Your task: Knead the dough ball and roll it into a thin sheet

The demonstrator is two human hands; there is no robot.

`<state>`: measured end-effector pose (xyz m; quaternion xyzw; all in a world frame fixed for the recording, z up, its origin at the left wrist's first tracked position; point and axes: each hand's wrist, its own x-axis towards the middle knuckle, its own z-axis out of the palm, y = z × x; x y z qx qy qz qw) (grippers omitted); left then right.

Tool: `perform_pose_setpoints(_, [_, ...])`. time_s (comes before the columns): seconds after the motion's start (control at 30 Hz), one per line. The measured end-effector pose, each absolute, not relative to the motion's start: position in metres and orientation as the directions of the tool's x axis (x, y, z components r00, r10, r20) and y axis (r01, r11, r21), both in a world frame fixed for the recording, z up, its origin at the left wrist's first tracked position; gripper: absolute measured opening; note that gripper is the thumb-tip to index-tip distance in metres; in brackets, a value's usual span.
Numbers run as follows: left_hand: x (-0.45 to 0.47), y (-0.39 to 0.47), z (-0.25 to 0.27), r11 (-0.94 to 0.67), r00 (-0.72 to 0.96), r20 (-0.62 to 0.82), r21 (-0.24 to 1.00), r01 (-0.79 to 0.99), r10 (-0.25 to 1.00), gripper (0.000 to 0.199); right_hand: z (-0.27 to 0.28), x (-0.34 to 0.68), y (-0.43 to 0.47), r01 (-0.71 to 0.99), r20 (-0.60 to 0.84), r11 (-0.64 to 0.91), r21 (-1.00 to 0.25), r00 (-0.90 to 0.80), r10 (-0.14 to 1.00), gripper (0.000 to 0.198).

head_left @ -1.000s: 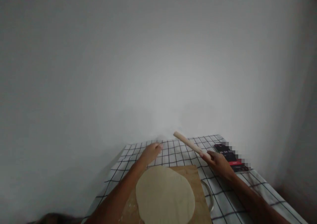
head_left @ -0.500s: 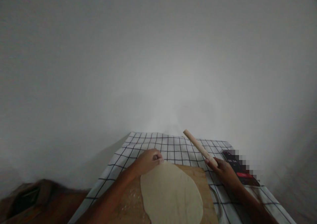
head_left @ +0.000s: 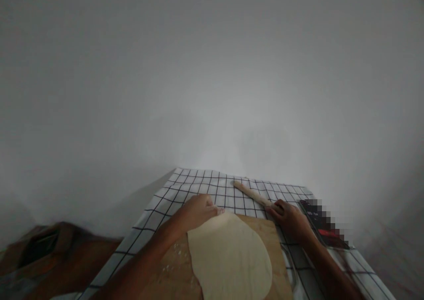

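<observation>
A wide, thin sheet of dough [head_left: 233,256] lies on a wooden board [head_left: 174,275] dusted with flour. At the dough's far edge, my left hand [head_left: 202,209] is closed, its fingers pinching that edge. My right hand [head_left: 289,218] is wrapped round the near end of a wooden rolling pin [head_left: 251,195]. The pin slants away to the left, low over the checked tablecloth [head_left: 195,183] beyond the board; whether it touches the cloth I cannot tell.
A phone [head_left: 319,220], partly pixelated, lies to the right of my right hand. Beside the board's right edge is a pale curved rim, partly hidden. A plain wall [head_left: 212,79] rises behind the table. A brown box-like object [head_left: 39,247] is at the lower left.
My right hand has lowered the rolling pin towards the cloth and moved slightly left. My left hand has shifted a little right, still at the dough's edge. The view has tilted slightly.
</observation>
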<state>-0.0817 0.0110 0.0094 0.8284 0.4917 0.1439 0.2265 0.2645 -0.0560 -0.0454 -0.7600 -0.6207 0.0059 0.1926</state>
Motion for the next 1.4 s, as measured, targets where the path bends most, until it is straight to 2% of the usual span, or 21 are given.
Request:
perform_pose_setpoints(0.1, [-0.083, 0.009, 0.011, -0.451, 0.504, 0.012, 0.466, 0.761, 0.863, 0.044, -0.049, 0.268, -0.057, 0.934, 0.284, -0.091, -0.346, 0.197, 0.939, 0.034])
perform_pose_setpoints(0.23, [-0.074, -0.006, 0.026, -0.616, 0.585, 0.226, 0.447, 0.648, 0.779, 0.035, -0.043, 0.267, -0.062, 0.925, 0.405, 0.052, -0.376, 0.113, 0.907, 0.031])
perform_pose_setpoints(0.33, [-0.066, -0.023, 0.041, -0.716, 0.647, 0.323, 0.432, 0.549, 0.691, 0.030, -0.029, 0.253, -0.072, 0.862, 0.513, 0.259, -0.435, 0.002, 0.858, 0.031])
perform_pose_setpoints(0.43, [-0.063, -0.036, 0.052, -0.798, 0.695, 0.397, 0.356, 0.486, 0.600, 0.028, -0.016, 0.229, -0.084, 0.727, 0.479, 0.418, -0.545, -0.139, 0.867, 0.034])
perform_pose_setpoints(0.53, [-0.064, -0.044, 0.054, -0.851, 0.674, 0.521, 0.289, 0.438, 0.524, 0.029, -0.013, 0.203, -0.091, 0.675, 0.420, 0.487, -0.555, -0.278, 0.864, 0.042])
perform_pose_setpoints(0.63, [-0.064, -0.047, 0.052, -0.862, 0.635, 0.586, 0.293, 0.414, 0.504, 0.029, -0.016, 0.187, -0.088, 0.667, 0.374, 0.499, -0.553, -0.337, 0.864, 0.033])
perform_pose_setpoints(0.77, [-0.063, -0.052, 0.055, -0.818, 0.625, 0.528, 0.377, 0.434, 0.575, 0.031, -0.021, 0.180, -0.079, 0.612, 0.397, 0.506, -0.608, -0.318, 0.861, 0.014])
perform_pose_setpoints(0.87, [-0.063, -0.053, 0.063, -0.754, 0.581, 0.484, 0.466, 0.462, 0.655, 0.031, -0.020, 0.179, -0.078, 0.569, 0.380, 0.478, -0.669, -0.292, 0.878, 0.018])
perform_pose_setpoints(0.93, [-0.062, -0.052, 0.071, -0.720, 0.539, 0.478, 0.481, 0.500, 0.694, 0.031, -0.019, 0.179, -0.080, 0.556, 0.338, 0.430, -0.711, -0.266, 0.903, 0.021])
perform_pose_setpoints(1.07, [-0.057, -0.052, 0.089, -0.716, 0.516, 0.502, 0.415, 0.561, 0.695, 0.032, -0.016, 0.178, -0.085, 0.487, 0.323, 0.392, -0.781, -0.223, 0.920, 0.026])
perform_pose_setpoints(1.2, [-0.052, -0.060, 0.110, -0.717, 0.521, 0.506, 0.356, 0.600, 0.687, 0.034, -0.010, 0.176, -0.089, 0.438, 0.371, 0.399, -0.806, -0.152, 0.916, 0.029])
perform_pose_setpoints(1.4, [-0.049, -0.078, 0.137, -0.704, 0.502, 0.507, 0.379, 0.601, 0.701, 0.035, 0.005, 0.180, -0.099, 0.417, 0.468, 0.466, -0.781, -0.105, 0.877, 0.029])
